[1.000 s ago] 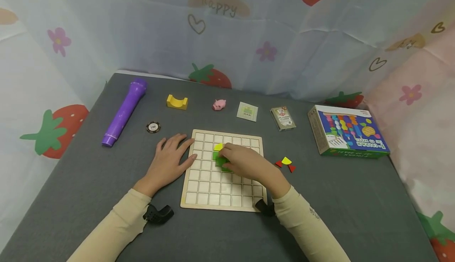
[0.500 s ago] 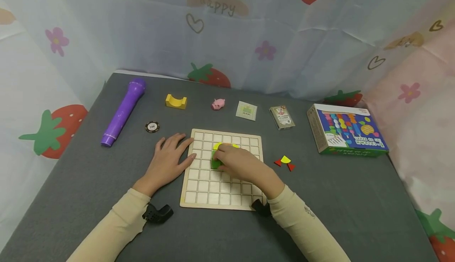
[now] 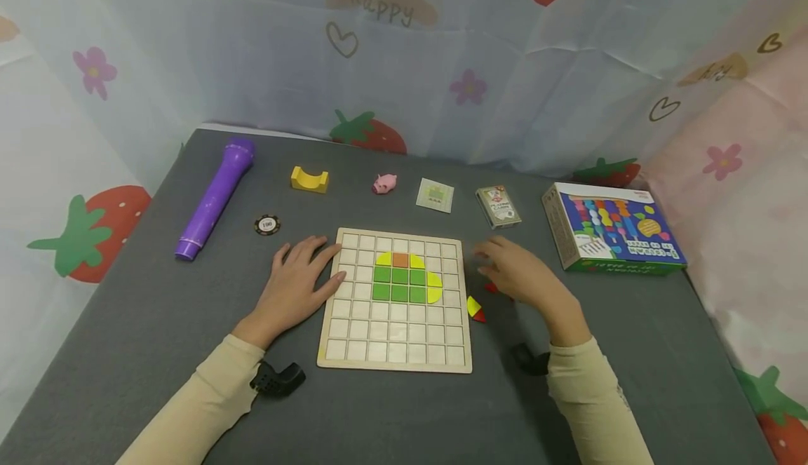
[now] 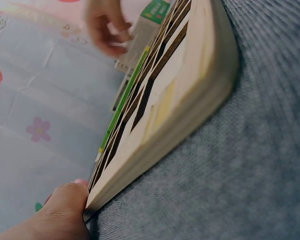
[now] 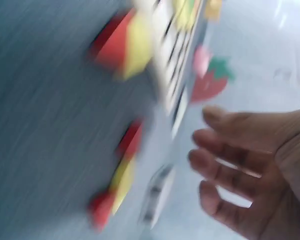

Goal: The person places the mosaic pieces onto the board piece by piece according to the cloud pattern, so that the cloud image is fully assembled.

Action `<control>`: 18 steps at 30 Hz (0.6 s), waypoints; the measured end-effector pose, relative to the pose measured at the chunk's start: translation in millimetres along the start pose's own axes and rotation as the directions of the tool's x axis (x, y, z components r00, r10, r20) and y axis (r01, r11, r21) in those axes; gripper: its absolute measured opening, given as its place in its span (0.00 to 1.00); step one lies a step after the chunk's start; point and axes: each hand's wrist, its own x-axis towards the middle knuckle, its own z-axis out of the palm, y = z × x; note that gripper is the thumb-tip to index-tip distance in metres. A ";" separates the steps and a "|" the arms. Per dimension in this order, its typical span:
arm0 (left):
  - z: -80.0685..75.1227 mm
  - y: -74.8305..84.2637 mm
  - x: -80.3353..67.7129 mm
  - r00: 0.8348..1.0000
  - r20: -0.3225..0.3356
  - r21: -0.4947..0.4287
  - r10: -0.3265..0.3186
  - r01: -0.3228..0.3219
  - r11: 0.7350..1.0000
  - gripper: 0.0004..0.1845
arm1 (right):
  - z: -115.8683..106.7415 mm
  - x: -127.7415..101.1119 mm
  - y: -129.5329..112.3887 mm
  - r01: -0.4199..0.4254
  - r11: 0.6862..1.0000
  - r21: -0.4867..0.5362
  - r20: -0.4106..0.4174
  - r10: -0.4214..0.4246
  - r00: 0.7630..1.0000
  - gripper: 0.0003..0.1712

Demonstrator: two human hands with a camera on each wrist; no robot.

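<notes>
A wooden grid board (image 3: 362, 347) lies on the table with green squares (image 3: 400, 275), an orange square (image 3: 400, 260) and yellow rounded pieces (image 3: 434, 287) set in its cells. My left hand (image 3: 290, 297) rests along the board's left edge, fingers spread, thumb at the rim. My right hand (image 3: 524, 275) hovers off the board's right side, fingers loosely bent and holding nothing. Beneath it lie red pieces (image 3: 491, 287) with a yellow one (image 5: 123, 180), partly hidden from the head view. Another yellow piece (image 3: 473, 306) and red piece (image 3: 480, 316) lie by the board's right edge.
Behind the board stand a yellow curved block (image 3: 310, 180), a pink pig figure (image 3: 384, 184), a printed card (image 3: 435, 195) and a playing-card box (image 3: 499, 207). A purple microphone-shaped tube (image 3: 216, 198) and a poker chip (image 3: 267, 224) are left, a colourful box (image 3: 612, 230) right.
My right hand has lifted off the green squares and moved right, over the loose pieces. The pattern and the pieces by the board's right edge are now uncovered. My left hand has stayed put.
</notes>
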 end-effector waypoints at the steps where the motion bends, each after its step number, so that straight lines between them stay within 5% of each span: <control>1: 0.2 -0.3 0.0 1.000 0.001 -0.001 0.000 0.000 1.000 0.29 | 0.5 -3.9 8.7 -0.030 1.000 0.000 0.007 0.030 1.000 0.20; 8: 1.0 -1.8 -1.1 1.000 -0.020 0.001 0.008 -0.007 1.000 0.28 | 9.6 -15.3 43.8 -0.018 1.000 0.009 0.006 0.018 1.000 0.16; 18: 1.3 -1.0 -0.5 1.000 -0.007 -0.004 0.008 -0.008 1.000 0.28 | 9.6 -15.9 45.9 -0.042 0.997 0.067 0.056 0.038 0.998 0.14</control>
